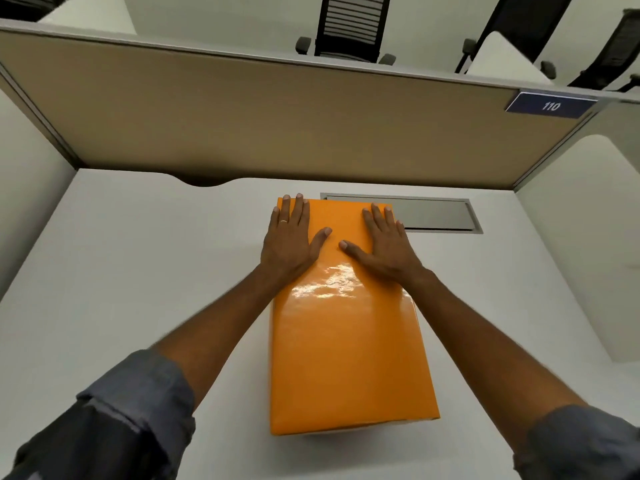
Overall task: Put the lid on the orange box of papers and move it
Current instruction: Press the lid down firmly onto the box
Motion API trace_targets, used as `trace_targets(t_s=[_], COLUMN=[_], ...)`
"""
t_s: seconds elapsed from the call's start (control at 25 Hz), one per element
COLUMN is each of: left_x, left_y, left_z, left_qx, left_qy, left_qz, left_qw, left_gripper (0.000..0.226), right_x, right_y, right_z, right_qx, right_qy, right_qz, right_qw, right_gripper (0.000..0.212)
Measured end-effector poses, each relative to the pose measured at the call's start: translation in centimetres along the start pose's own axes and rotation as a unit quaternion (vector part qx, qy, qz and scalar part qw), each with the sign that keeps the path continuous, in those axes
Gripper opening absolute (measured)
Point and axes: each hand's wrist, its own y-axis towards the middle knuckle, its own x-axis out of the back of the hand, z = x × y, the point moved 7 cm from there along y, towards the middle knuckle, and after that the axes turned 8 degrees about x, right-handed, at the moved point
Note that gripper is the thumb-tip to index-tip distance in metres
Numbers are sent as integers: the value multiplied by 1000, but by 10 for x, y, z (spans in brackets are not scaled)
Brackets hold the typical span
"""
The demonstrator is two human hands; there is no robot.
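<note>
Presently, one orange box (346, 323) stands lengthwise on the white desk (138, 271), its far end just beside a grey cable hatch (436, 214) set into the desktop. The glossy orange lid (343, 358) appears seated over the box, so no papers are visible. The left hand (291, 237) and the right hand (381, 247) both lie flat on the far half of the lid, fingers spread, palms pressing down; neither hand grips anything.

Handling assessment: a box of papers is likely heavy and stiff. The shiny wrapping shows bright glare and probably offers a slippery surface. Palms on top will not lift it. The sound hold, in my judgement, is on the two long sides low down, or under the base, so the lid is not pulled away from the box.

Count: one box, one lid, two hands, one hatch. Behind the tan partition (277, 116), three dark chairs (349, 29) are partly visible, and one numbered sign (550, 105).
</note>
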Motion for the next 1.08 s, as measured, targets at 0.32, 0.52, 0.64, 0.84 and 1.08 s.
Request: trace_targets(t_s=[0.32,0.52,0.64,0.84,1.08], left_x=[-7,-9,12,29,24], left_y=[8,6,17,52,61], left_z=[6,5,3,38,65], left_qx=[4,15,-13,98,162], left_qy=[-17,-11,-3,-219,-345], left_qz=[-40,-30,-69,-70,-51], left_qw=[999,999,998,968,923], left_gripper=[104,103,81,54,55], right_x=[-11,-13,-3,40,28], right_y=[-2,-5,-5,16,30], right_z=[-6,-4,-3,-44,-73], right_qx=[1,4,1,-101,-170], right_qy=[-14,-22,19,214,385], right_qz=[-34,-27,-34,-155,-124], right_qw=[999,999,999,959,898], right_gripper=[105,103,95,55,38])
